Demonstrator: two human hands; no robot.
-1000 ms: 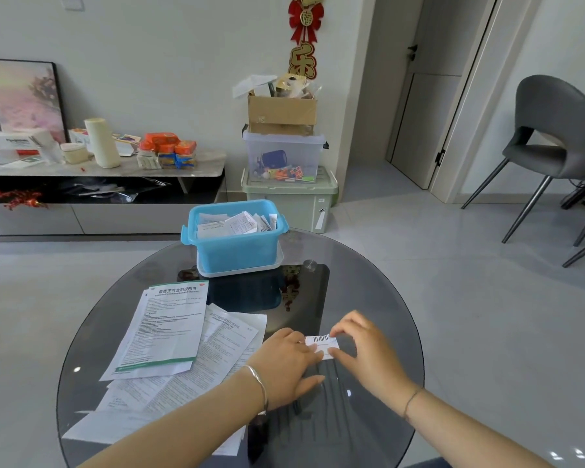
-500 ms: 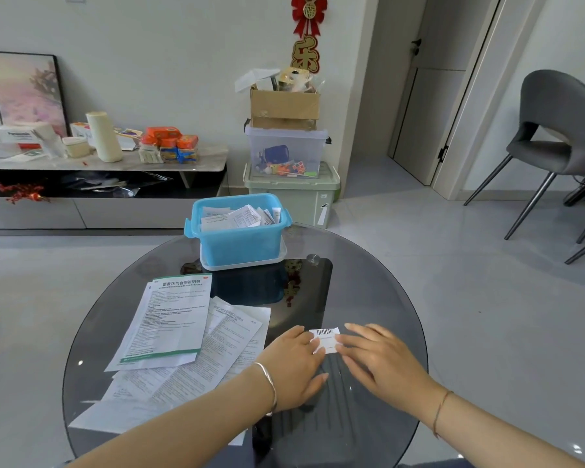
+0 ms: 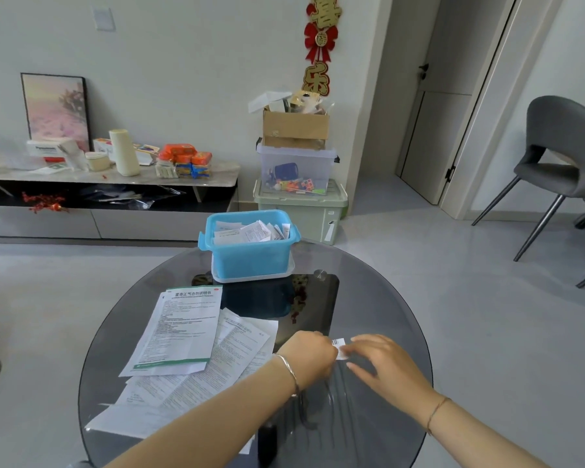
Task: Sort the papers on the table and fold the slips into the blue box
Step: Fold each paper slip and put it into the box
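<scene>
Glass counter (image 3: 379,315), five o'clock: folding white barcoded slip (image 3: 340,348), pinched at its edge by curled left grip (image 3: 309,356), pressed by flat-fingered right grip (image 3: 382,364). Next, likely: crease hard, lift, carry to blue box (image 3: 250,261) at twelve o'clock.

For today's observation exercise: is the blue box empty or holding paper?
Holding paper: white slips poke above the blue box rim.
</scene>
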